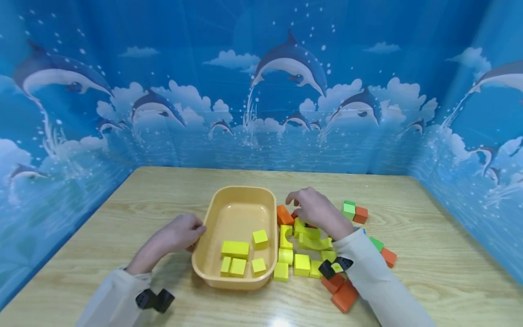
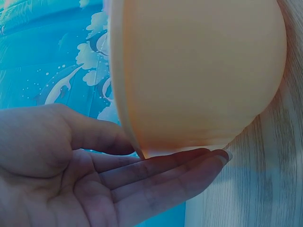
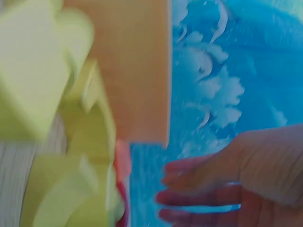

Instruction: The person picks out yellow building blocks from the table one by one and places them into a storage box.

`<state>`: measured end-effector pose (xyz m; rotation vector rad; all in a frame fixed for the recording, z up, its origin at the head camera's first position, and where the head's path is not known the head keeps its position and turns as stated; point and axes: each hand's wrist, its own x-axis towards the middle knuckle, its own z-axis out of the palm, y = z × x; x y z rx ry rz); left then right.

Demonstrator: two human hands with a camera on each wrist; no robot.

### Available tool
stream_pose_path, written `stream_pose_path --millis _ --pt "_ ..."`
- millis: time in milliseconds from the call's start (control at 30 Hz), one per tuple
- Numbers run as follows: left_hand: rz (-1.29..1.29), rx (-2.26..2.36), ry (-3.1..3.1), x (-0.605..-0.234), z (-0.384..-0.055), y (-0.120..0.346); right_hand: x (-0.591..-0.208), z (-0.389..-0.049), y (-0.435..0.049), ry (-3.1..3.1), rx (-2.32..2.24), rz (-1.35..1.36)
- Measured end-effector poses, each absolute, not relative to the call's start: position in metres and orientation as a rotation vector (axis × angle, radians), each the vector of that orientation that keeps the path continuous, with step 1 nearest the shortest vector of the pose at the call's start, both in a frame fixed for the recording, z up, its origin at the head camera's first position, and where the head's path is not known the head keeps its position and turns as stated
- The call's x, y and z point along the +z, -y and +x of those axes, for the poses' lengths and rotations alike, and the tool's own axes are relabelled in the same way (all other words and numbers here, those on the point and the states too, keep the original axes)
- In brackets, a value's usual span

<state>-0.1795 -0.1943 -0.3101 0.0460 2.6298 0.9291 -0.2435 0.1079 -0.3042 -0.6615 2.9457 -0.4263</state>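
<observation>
The left hand (image 1: 181, 232) of the person pinches the left rim of a pale orange tray (image 1: 241, 218) between thumb and fingers. The tray stands on the bench (image 1: 163, 190), with five yellow blocks (image 1: 235, 249) in its near half. To the right of the tray, the right hand (image 1: 316, 206) hovers over the far part of the loose yellow pieces (image 1: 302, 265); its fingers are released and slightly bent. An orange block (image 1: 284, 215) lies just beside the tray's right wall.
</observation>
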Motion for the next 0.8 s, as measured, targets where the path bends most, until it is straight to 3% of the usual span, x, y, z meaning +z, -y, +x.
stream_pose_path --millis 367,800 --pt "0.043 0.904 -2.639 -0.31 -0.18 0.195 -0.318 -0.258 -0.129 -2.847 -0.176 -0.374" --pt "0.046 0.896 -2.648 -0.31 -0.179 0.194 -0.322 -0.26 -0.133 -2.742 -0.21 -0.305"
